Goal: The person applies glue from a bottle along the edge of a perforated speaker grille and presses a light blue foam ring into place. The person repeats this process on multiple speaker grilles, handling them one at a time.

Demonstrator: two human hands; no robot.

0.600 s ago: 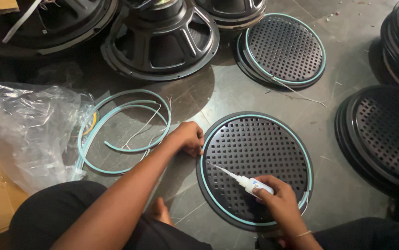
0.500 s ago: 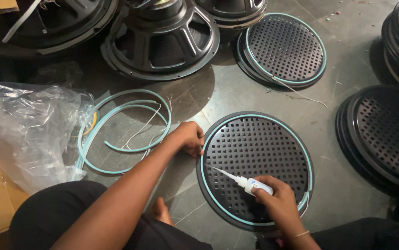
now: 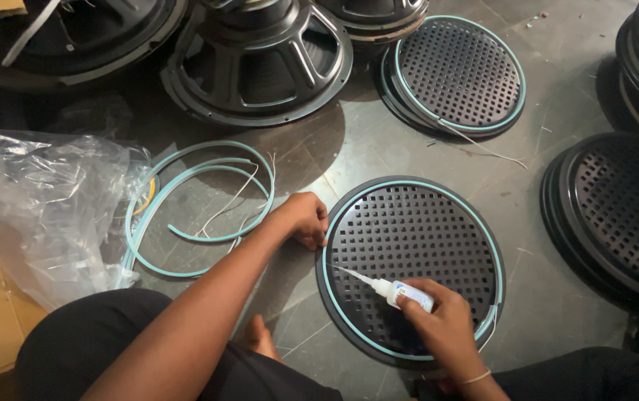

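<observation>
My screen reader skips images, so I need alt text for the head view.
A right hand holds a small white glue bottle, nozzle toward the pale blue trim of a round black grille; the left hand steadies the rim.

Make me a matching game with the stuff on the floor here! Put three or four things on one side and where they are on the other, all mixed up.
Things:
1. small glue bottle
2. clear plastic bag
3. loose teal strip coil
4. speaker with black metal frame

Places:
A. on the floor at the far left
B. in the right hand, nozzle pointing at the grille's teal rim
C. at the top, behind the round grille
D. on the floor between the bag and the left hand

Pairs: 1-B, 2-A, 3-D, 4-C
</observation>
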